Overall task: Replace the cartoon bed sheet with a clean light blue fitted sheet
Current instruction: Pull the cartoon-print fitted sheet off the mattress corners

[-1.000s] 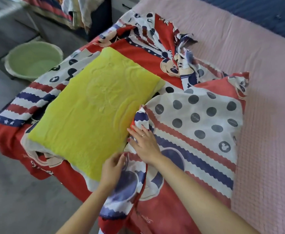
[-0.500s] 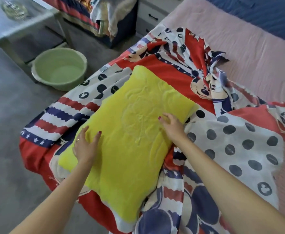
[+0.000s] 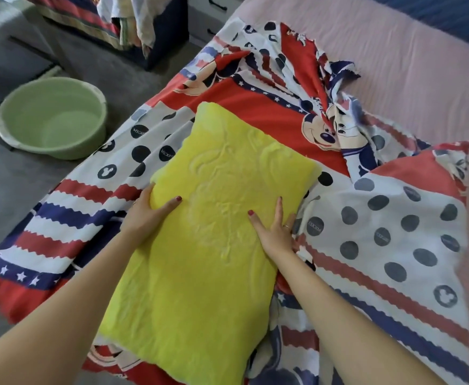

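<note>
Your left hand (image 3: 147, 215) grips the left edge of the fuzzy yellow rectangular pillow (image 3: 208, 245), and your right hand (image 3: 276, 233) presses flat on its right side, likely to lift it clear. It weighs down the rumpled red-white-and-blue cartoon bed sheet (image 3: 380, 232), already bunched on the pink mattress (image 3: 408, 65).

One yellow pillow (image 3: 200, 259), one cartoon sheet (image 3: 380, 245), one green basin (image 3: 52, 118), two hands.

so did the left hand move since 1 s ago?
Yes. The left hand went from the yellow pillow's near corner to its left edge, toward the green basin.
</note>
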